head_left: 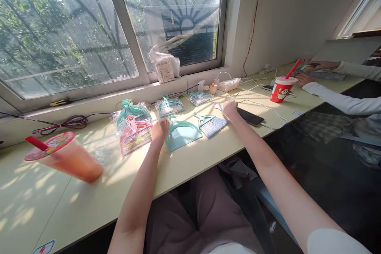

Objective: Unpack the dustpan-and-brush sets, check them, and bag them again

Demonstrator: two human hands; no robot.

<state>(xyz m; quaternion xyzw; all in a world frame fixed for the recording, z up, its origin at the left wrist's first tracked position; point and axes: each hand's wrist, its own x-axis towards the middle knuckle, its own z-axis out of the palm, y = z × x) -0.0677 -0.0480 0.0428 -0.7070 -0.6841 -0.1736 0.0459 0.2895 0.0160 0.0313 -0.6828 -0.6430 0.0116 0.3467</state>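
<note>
My left hand [161, 130] is closed at the left edge of a teal dustpan [185, 134] that lies on the table; whether its fingers grip the edge is hard to tell. Right of the dustpan lies a small teal brush [210, 124] with pale bristles. My right hand [230, 108] is closed, with a small white piece [219, 106] showing at its fingers, just behind a black phone [249, 117]. Bagged teal sets [131, 110] and a bagged pink set [136, 134] lie left of my left hand. Two more bagged sets [170, 106] lie behind the dustpan.
An orange drink cup [74, 158] stands at the left, and a red cup [282, 89] at the right. Cables and a power strip [230, 84] lie along the wall. Another person's hands [312, 72] are at the far right. A wrapped package [165, 67] sits on the windowsill.
</note>
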